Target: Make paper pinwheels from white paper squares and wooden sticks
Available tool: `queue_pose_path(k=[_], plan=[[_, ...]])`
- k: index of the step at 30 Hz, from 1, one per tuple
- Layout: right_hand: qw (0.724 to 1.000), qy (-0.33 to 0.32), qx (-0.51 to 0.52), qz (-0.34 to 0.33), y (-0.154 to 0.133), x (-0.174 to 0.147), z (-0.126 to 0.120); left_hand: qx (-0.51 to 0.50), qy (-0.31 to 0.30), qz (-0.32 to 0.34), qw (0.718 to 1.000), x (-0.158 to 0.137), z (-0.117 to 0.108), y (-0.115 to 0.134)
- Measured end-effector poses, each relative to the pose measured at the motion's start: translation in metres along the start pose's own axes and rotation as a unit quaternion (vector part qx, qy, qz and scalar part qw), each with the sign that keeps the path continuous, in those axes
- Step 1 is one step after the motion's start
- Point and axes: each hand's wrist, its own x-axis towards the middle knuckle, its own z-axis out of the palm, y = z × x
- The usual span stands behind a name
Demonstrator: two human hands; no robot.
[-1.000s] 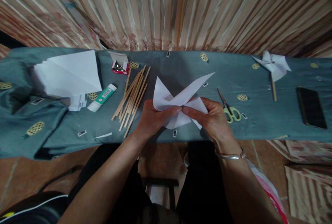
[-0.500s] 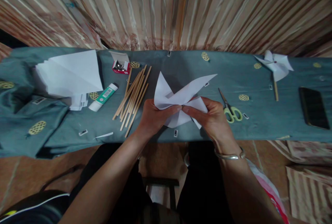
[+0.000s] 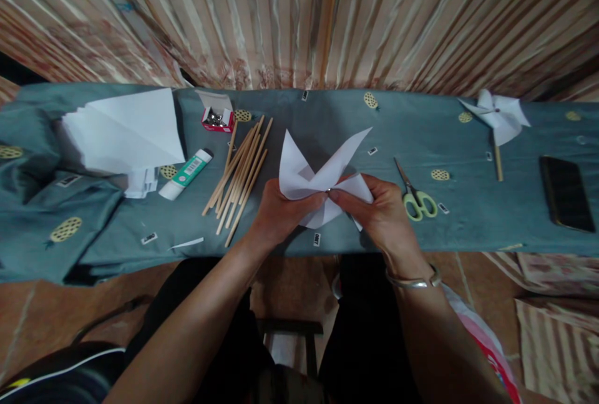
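Observation:
Between my two hands is a white paper pinwheel [image 3: 299,170], its blades curled in toward the middle. My left hand [image 3: 283,214] grips it from the left, thumb pressed near the centre. From the right, my right hand [image 3: 377,207] pinches it, thumb at a small dark pin [image 3: 329,191] in the centre. The fingers of both hands are mostly hidden under the paper. Closest to my left hand lie several wooden sticks [image 3: 241,173]. Green-handled scissors [image 3: 416,198] rest just right of my right hand.
Paper sheets [image 3: 135,129], a glue stick [image 3: 186,174] and a red box of metal pins [image 3: 218,118] lie to the left. At the right are a finished pinwheel on a stick [image 3: 503,117] and a phone [image 3: 566,193]. A pleated curtain [image 3: 299,24] hangs behind the cloth-covered table [image 3: 346,111].
The paper's upper right blade has curled inward, its tip shifting left. Both hands keep their hold at nearly the same spot.

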Motion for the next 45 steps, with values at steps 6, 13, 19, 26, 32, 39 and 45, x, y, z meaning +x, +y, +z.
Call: queue_pose_path(k=[6,13,19,26,32,39,45], plan=[[1.0,0.004,-0.001,0.004,-0.001,0.0,0.001,0.007,0.004,-0.011,1.0,-0.001,0.0,0.0],[0.999,-0.02,0.039,0.03,0.004,-0.001,-0.002,-0.031,0.012,-0.004,0.999,-0.001,0.0,-0.002],[0.999,-0.021,0.024,0.023,0.004,0.0,-0.002,-0.019,0.007,-0.011,1.0,-0.001,0.001,-0.002],[0.993,0.034,-0.087,-0.068,0.003,-0.006,-0.003,-0.033,-0.029,0.017,0.999,0.002,-0.005,0.001],[0.988,0.037,-0.116,-0.091,0.004,-0.009,-0.004,-0.012,-0.02,0.015,1.0,0.001,-0.005,0.002],[0.99,0.023,-0.112,-0.088,0.003,-0.01,-0.006,-0.007,0.016,0.046,0.999,0.001,-0.002,-0.001],[0.997,-0.019,-0.057,-0.055,0.001,-0.007,-0.013,-0.012,-0.002,0.045,0.999,0.001,-0.003,0.001]])
